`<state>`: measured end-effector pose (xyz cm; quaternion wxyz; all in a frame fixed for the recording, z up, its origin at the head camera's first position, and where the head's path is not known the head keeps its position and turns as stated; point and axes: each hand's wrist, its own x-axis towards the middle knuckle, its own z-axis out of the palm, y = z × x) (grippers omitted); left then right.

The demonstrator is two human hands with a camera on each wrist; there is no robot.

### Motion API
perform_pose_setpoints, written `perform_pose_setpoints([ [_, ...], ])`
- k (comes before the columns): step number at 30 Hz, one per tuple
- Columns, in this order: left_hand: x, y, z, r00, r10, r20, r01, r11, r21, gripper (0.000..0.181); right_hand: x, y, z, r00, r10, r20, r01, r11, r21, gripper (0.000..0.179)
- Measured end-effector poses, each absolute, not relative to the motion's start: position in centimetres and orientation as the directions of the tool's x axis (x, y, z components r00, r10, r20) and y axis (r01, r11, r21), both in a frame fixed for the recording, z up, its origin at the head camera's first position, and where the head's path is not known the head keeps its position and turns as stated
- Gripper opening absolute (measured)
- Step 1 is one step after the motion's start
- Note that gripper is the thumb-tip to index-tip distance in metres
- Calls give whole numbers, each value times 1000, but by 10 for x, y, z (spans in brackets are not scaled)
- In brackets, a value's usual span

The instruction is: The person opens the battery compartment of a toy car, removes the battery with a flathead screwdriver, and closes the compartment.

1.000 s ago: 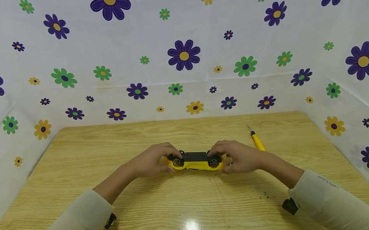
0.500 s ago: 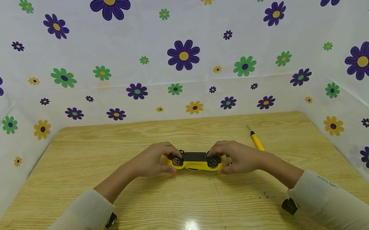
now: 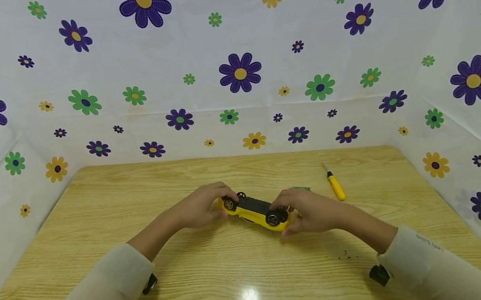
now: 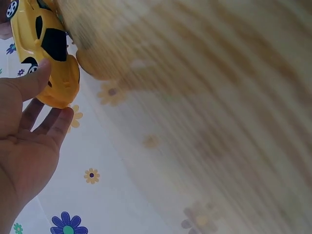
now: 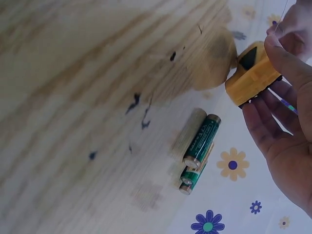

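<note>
A yellow toy car (image 3: 253,209) is upside down between my two hands, its black underside and wheels facing up in the head view. My left hand (image 3: 202,205) grips the far left end; in the left wrist view the thumb lies along the side of the car (image 4: 67,80) and fingertips touch its end. At the other end, my right hand (image 3: 315,208) pinches the car between thumb and fingers, as the right wrist view shows with the car's yellow body (image 5: 253,78). The car is held close over the wooden table (image 3: 213,287), angled with its right end nearer me.
A yellow-handled screwdriver (image 3: 336,187) lies right of my right hand. Several green batteries (image 5: 202,140) lie on the table beside that hand, mostly hidden by it in the head view. Small dark marks (image 5: 134,102) dot the tabletop. A flower-patterned cloth (image 3: 191,59) encloses the back and sides.
The car has turned, its right end swinging toward me and its left end slightly away. Both hands moved with it, and a green piece now shows behind my right hand.
</note>
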<state>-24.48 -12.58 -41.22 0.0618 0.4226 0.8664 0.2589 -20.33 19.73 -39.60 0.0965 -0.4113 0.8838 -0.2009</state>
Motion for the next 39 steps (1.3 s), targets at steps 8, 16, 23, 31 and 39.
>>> perform_pose_setpoints([
  [8,-257,-116,-412,-627,767,135,729,517,448,37,-192,189,-395,-574,-815,74,-797,537,-276,52],
  [16,-268,-102,-411,-586,792,170,780,494,385,34,-189,182,-398,-464,-870,166,-884,442,-152,43],
  [23,-272,-95,-415,-599,772,213,777,497,385,27,-187,172,-401,-458,-876,153,-888,443,-122,41],
  [31,-261,-97,-420,-791,577,202,563,558,610,54,-188,172,-400,-528,-839,130,-846,507,-167,50],
  [39,-242,-95,-419,-922,296,-250,-143,339,930,72,-194,173,-396,-636,-771,39,-751,607,-260,60],
])
